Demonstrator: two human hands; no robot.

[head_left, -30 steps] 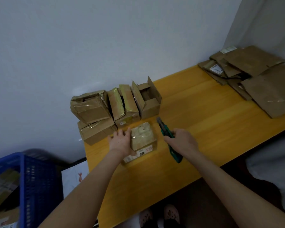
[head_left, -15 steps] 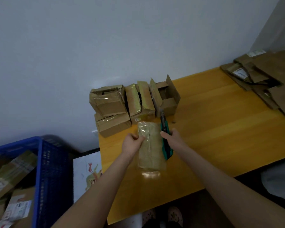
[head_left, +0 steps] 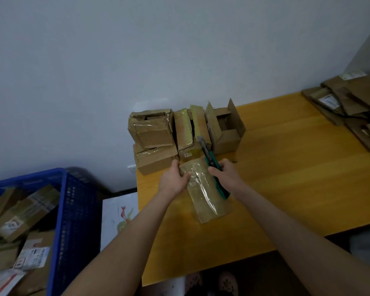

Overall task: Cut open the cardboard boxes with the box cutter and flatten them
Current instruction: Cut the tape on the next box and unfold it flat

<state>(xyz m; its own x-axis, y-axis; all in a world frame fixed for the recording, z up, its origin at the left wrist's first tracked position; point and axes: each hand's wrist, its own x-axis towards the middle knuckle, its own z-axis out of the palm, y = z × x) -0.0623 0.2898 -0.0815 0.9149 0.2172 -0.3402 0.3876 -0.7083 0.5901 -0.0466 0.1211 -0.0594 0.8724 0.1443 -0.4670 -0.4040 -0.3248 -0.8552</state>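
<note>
Box cutter (head_left: pixel 211 157), blade pointing away, in right grip (head_left: pixel 226 176), left grip (head_left: pixel 175 178) holding taped box (head_left: pixel 208 201)

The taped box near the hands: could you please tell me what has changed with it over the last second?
The taped box was turned lengthwise, away from the person. The left hand, earlier resting against its side, now grips its far left corner. The right hand brought the box cutter in against the box's right edge. The boxes by the wall and the flattened cardboard stayed put.
</note>
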